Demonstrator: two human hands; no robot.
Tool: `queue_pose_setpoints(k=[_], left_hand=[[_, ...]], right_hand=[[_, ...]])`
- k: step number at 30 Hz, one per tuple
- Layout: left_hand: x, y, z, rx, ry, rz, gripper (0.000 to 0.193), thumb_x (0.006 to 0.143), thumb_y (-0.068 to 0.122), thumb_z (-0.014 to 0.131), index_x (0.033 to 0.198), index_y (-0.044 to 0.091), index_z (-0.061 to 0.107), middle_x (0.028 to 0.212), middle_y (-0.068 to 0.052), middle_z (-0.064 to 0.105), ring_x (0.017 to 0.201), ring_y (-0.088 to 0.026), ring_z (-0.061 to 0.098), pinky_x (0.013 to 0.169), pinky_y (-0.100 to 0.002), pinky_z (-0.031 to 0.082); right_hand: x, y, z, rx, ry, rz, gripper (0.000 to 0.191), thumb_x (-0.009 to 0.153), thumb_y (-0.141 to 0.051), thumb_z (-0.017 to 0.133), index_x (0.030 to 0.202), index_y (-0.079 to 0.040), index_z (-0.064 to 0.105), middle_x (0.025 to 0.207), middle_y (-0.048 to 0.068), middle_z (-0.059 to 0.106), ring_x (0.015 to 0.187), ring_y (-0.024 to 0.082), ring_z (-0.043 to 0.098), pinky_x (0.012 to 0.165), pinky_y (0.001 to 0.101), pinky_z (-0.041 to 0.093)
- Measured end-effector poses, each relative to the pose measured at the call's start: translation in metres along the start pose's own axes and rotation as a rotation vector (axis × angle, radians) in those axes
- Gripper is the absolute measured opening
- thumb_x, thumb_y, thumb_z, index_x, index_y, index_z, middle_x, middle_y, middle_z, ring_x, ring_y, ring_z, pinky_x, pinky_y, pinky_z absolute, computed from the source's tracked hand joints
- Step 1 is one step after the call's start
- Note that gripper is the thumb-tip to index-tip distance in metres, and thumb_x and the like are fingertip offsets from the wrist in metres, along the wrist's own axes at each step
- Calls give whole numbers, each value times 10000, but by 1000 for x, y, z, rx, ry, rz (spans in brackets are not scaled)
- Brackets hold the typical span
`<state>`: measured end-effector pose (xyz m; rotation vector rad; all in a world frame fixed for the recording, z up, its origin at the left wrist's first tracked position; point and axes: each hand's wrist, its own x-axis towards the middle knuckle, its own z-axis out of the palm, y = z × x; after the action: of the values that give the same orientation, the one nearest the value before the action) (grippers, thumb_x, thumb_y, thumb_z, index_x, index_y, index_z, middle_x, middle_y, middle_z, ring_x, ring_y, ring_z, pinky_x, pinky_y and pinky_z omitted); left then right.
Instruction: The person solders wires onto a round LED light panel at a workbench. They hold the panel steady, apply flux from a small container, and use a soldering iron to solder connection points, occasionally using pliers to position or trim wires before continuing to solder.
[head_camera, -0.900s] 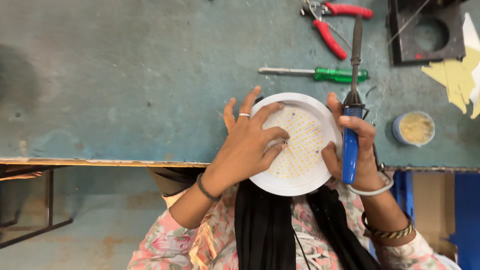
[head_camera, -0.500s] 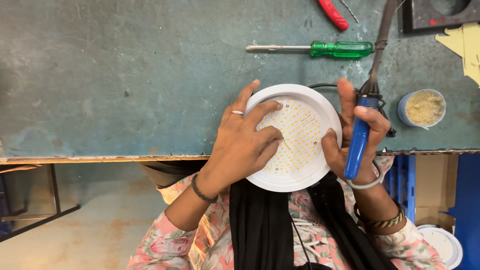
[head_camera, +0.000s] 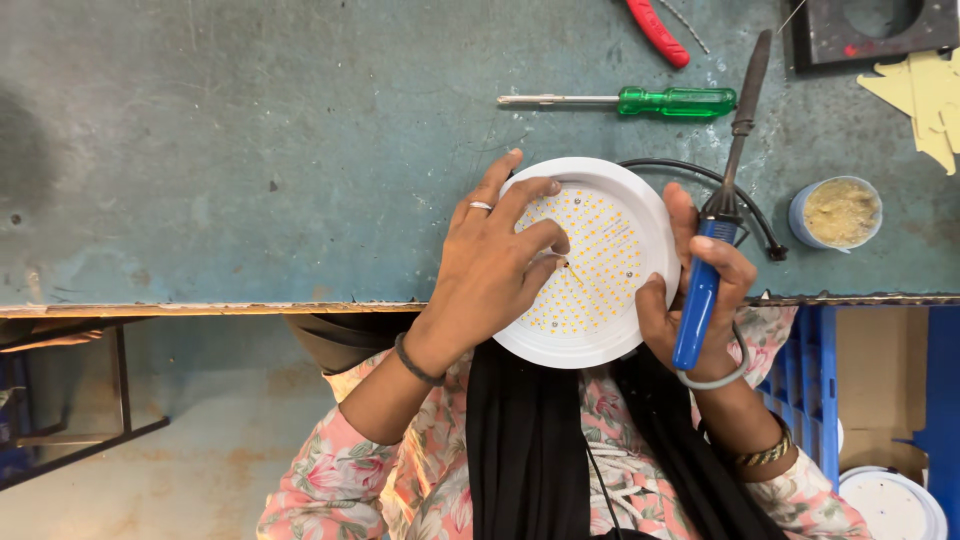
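The round white LED lamp panel (head_camera: 600, 262) lies at the bench (head_camera: 250, 150) edge. The left hand (head_camera: 495, 265) rests open on it, fingertips pinching something small. The right hand (head_camera: 700, 290) grips a blue-handled soldering iron (head_camera: 715, 220), tip raised off the board; soldering looks unfinished.

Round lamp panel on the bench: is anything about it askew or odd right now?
The lamp panel overhangs the bench edge toward the person, steadied by the left hand. The right hand grips a soldering iron, tip pointing away. Nothing looks spilled or broken.
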<state>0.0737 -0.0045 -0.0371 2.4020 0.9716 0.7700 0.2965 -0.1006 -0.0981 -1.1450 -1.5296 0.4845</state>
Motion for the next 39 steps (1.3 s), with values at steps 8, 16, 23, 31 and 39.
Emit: queue_pose_setpoints(k=[8,16,23,31,39], left_hand=[[-8,15,-3,103,-44,-12,101,779,237,813,877,252,798,1447,-65,551,1507,-466,230,1130,-815,81],[-3,11,-3,120,-87,45,67,801,257,810,833,211,773,1462,-67,558,1521,-463,256,1114,-667,281],[-8,-2,-8,65,-18,87,79,810,248,823,858,204,778,1420,-49,601,1518,-411,326,1087,-555,368],[-9,-3,-7,64,-18,86,76,799,227,835,862,207,798,1386,-16,629,1510,-407,333,1072,-542,379],[-6,-8,-14,41,-50,124,126,781,205,836,904,223,817,1386,-10,645,1518,-407,343,1058,-538,453]], right_hand=[[1,0,7,30,11,1,644,888,179,469,1382,-160,236,1613,313,365,1581,415,354,1300,490,289],[4,-2,8,24,1,-1,649,896,190,463,1387,-165,228,1616,310,367,1585,405,357,1307,490,286],[6,-3,9,36,1,7,637,902,186,483,1372,-158,227,1616,311,363,1573,412,365,1295,497,315],[8,-4,7,13,-6,-9,636,899,185,481,1370,-156,224,1610,298,378,1563,424,385,1296,515,322],[9,-5,6,17,-3,-10,629,916,170,489,1388,-150,225,1612,300,379,1547,425,389,1295,524,327]])
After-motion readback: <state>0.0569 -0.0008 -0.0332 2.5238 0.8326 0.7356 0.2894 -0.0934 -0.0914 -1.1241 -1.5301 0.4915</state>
